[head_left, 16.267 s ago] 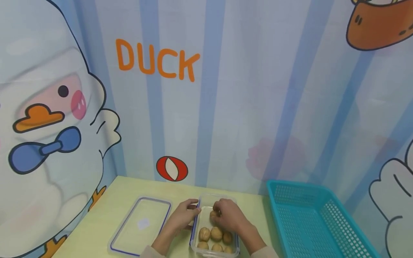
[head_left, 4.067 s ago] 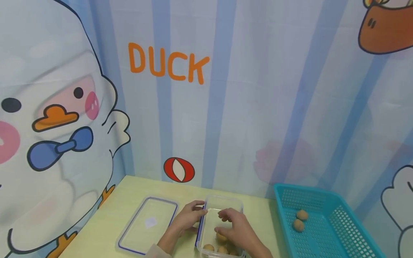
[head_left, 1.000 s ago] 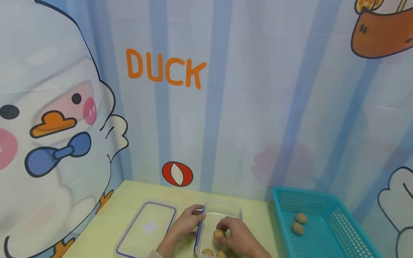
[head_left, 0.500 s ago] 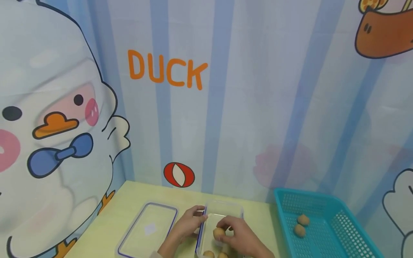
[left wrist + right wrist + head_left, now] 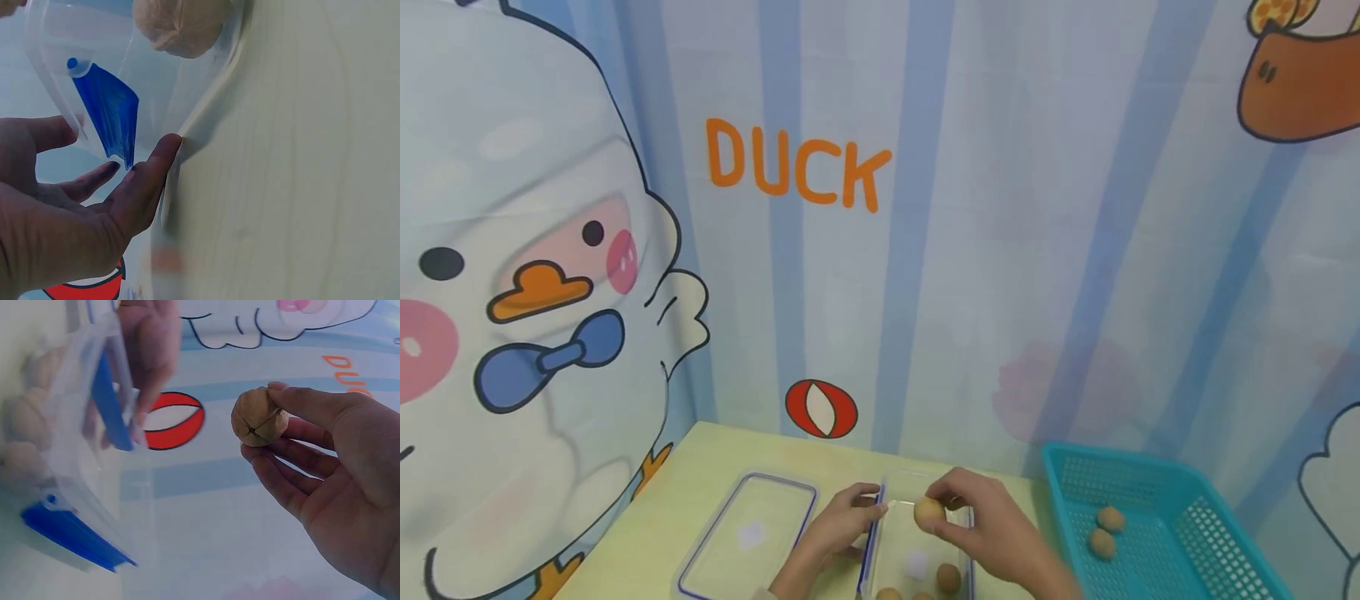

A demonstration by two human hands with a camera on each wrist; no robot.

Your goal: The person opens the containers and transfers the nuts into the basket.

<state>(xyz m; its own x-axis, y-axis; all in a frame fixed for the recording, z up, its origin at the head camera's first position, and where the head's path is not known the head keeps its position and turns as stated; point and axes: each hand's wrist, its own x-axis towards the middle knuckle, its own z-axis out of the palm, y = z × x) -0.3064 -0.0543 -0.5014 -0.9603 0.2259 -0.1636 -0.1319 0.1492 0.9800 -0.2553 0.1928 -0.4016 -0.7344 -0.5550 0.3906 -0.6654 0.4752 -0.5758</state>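
My right hand (image 5: pixel 992 521) pinches a round tan walnut (image 5: pixel 929 513) between thumb and fingers, above the clear plastic food box (image 5: pixel 866 557). The right wrist view shows this walnut (image 5: pixel 255 419) at my fingertips, its seam facing the camera. Several more walnuts (image 5: pixel 948 578) lie at the box's near end, some cut off by the frame edge. My left hand (image 5: pixel 842 521) rests against the box's left side, thumb at the rim. In the left wrist view its fingers (image 5: pixel 147 178) extend loosely beside a blue locking clip (image 5: pixel 112 112).
Right of the box stands a turquoise perforated basket (image 5: pixel 1157 492) with two walnuts (image 5: pixel 1110 519) in it. To the left, a clear lid (image 5: pixel 730 542) with a blue seal lies on the pale yellow table (image 5: pixel 700 458). A printed curtain (image 5: pixel 970 250) hangs behind.
My right hand has lifted a walnut from inside the box and moved it up and right. The left hand stays at the box's side. Two walnuts have come into the basket since the earliest frame.
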